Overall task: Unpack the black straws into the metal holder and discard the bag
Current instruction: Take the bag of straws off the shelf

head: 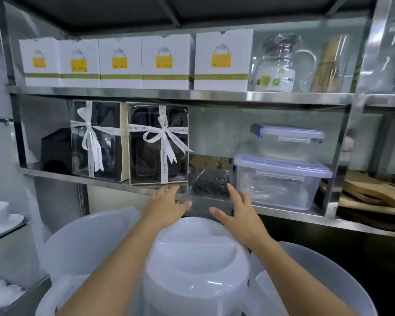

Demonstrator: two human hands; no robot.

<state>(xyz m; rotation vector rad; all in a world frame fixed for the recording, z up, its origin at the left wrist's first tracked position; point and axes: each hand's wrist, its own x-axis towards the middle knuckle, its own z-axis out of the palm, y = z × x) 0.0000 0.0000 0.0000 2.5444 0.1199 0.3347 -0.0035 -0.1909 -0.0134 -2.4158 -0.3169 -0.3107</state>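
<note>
Steel shelf, middle tier. Item: clear bag of black straws, lying between gift box and lidded tub. Left hand and right hand flank it, fingers spread, gripping nothing. Step: fetching the bag. Next: close on it, lift clear. Holder not in view. Legible: "Especially For You" on ribbon; "LIFE STYLE" on white boxes.
</note>
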